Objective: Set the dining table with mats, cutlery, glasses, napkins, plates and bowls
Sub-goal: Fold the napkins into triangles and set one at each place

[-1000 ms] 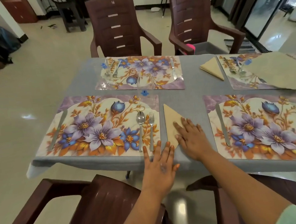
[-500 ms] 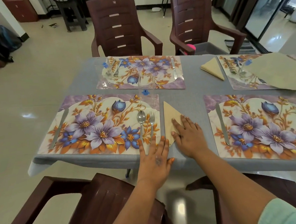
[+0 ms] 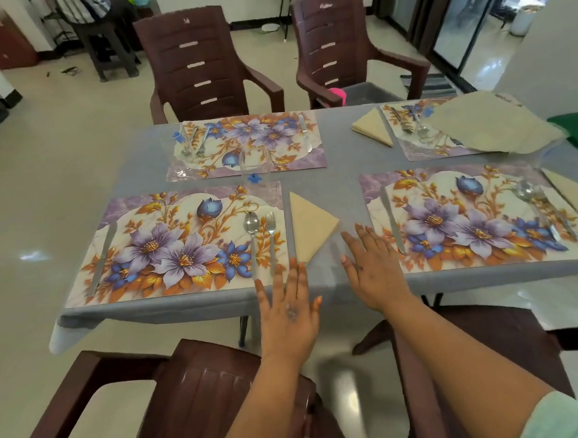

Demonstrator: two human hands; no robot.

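two hands, both flat and grasping nothing. right hand [image 3: 373,267] has lifted off the napkin [image 3: 310,229] it was pressing half a second ago and now sits on bare cloth between the two near mats, apart from the napkin. left hand [image 3: 288,315] has slid back a little; its fingertips sit at the lower right corner of the near left mat [image 3: 180,242], just below the fork [image 3: 271,238].

napkin: folded to a triangle, lying flat just right of that mat, beside the fork and spoon [image 3: 252,234]. judged placed and smoothed; this setting's napkin step looks done.

four mats in all, each with cutlery; knife [image 3: 102,257] on the near left mat's left edge. glass [image 3: 253,163] stands between the near left and far left mats. napkins also by the far right mat and at the near right mat's right edge. none seen beside the far left mat. no plates or bowls in view, so those are judged still to come.

counter [image 3: 338,141]: grey cloth, overhanging at the near left corner. a loose tan sheet [image 3: 488,125] covers part of the far right mat.

room: brown plastic chairs [image 3: 203,65] on both long sides, pale glossy tile floor, glass doors at far right.
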